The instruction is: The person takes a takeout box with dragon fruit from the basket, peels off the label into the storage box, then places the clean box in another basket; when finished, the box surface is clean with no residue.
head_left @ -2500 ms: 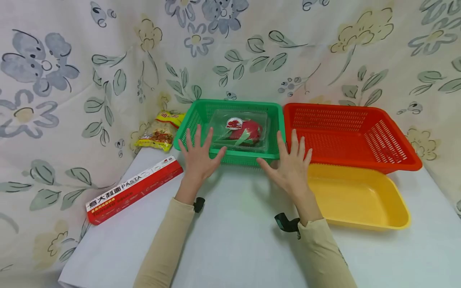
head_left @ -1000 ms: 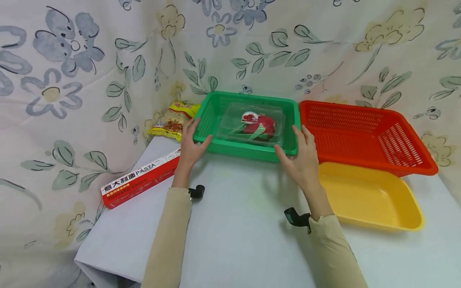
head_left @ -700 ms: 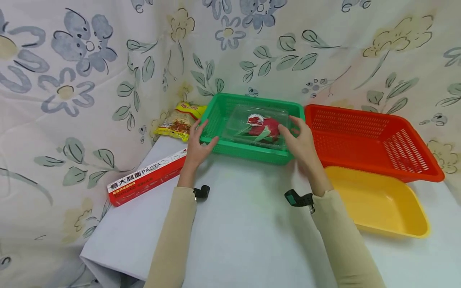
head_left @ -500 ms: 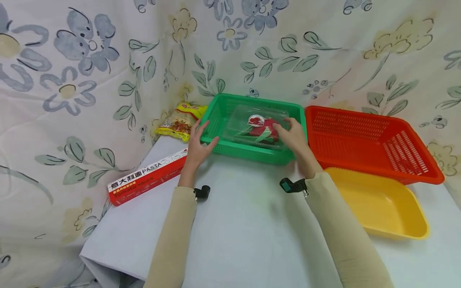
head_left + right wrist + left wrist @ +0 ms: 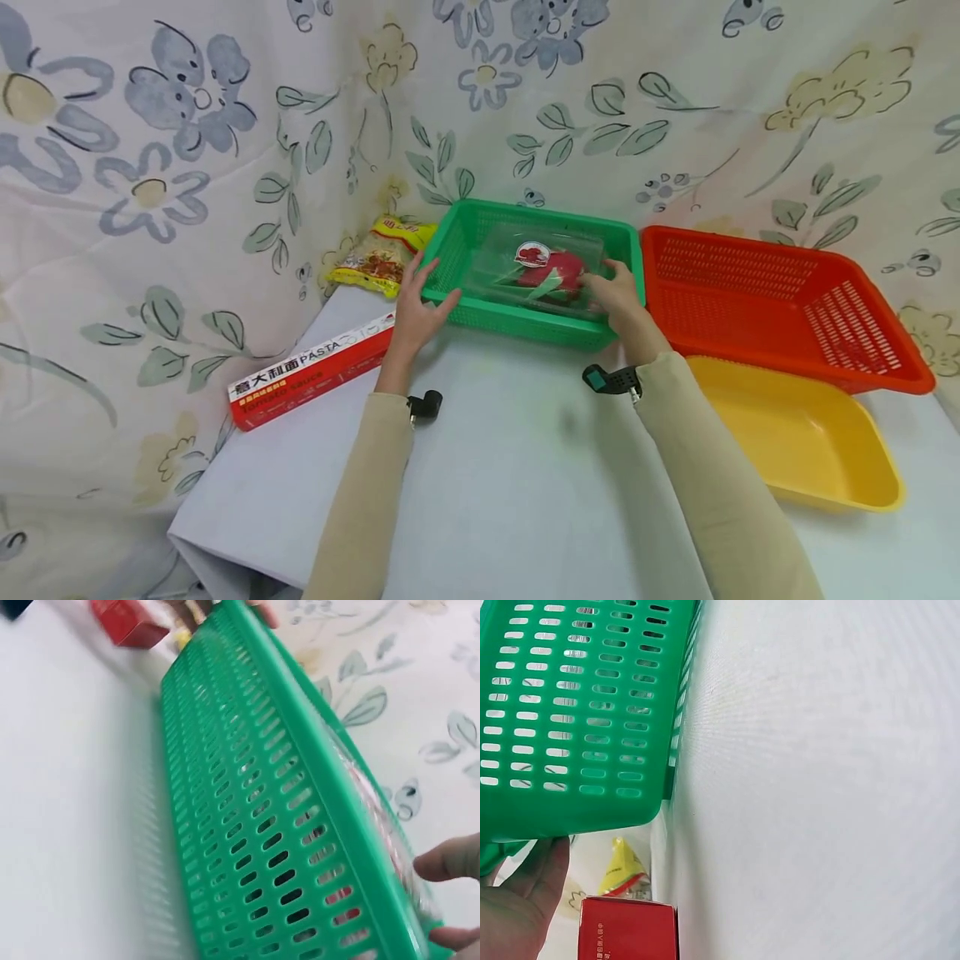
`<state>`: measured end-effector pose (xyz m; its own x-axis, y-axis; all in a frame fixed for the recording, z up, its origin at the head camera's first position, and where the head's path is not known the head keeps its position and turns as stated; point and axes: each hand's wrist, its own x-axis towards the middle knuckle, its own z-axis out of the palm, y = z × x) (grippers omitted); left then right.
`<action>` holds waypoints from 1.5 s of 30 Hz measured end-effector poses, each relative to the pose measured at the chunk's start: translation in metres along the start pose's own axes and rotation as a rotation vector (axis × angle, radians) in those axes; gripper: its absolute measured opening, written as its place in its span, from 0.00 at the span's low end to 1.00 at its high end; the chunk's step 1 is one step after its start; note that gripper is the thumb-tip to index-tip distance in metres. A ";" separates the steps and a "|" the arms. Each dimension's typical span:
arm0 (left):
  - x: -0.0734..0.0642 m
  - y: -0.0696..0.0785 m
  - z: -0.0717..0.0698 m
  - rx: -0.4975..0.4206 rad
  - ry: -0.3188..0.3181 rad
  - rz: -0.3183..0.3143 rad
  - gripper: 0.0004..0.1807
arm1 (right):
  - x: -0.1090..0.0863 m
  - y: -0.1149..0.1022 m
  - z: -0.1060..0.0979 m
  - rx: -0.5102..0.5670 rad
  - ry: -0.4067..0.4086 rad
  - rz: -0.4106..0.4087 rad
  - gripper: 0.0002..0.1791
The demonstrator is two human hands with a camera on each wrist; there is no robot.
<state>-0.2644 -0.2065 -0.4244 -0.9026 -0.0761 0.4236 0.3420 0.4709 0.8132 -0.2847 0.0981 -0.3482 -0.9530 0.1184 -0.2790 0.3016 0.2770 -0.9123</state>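
Nearest the viewer, the two tan sleeves, left sleeve [image 5: 360,500] and right sleeve [image 5: 720,492], are stretching forward over the white table [image 5: 510,467], each ending beside a small black wrist camera, the left one [image 5: 426,406] and the right one [image 5: 603,380]. To the right, the yellow plastic tray [image 5: 802,433] is sitting just in front of the red baskets' row, and to the left the red-and-white tomato-sauce pasta box [image 5: 315,367] is lying slantwise, its far end reaching close to the left hand [image 5: 420,312]. That hand is spreading its thumb and loose, unclenched fingers about the near left corner of the green perforated basket [image 5: 525,323]. The right hand [image 5: 618,300] is reaching over the basket's right side, its thumb and fingers parting at the right end of the clear plastic container [image 5: 487,271]; from these angles I cannot tell whether they are pinching it. The container is lying inside the green basket, holding a red dragon fruit [image 5: 561,271] with green scales and wearing a round sticker [image 5: 532,254] on its lid. Just left of that basket, the yellow food bag [image 5: 378,257] is leaning near the back; to its right, the red perforated basket [image 5: 750,287] is standing close by. Behind everything, the floral cloth [image 5: 465,117] is hanging.
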 end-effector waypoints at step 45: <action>-0.001 0.004 -0.001 0.000 -0.019 -0.024 0.36 | -0.077 -0.023 -0.052 0.417 -0.063 -0.277 0.31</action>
<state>-0.2620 -0.2052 -0.4212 -0.9155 -0.0710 0.3960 0.3197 0.4691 0.8233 -0.2165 0.1323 -0.2901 -0.9993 0.0329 -0.0154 0.0115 -0.1165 -0.9931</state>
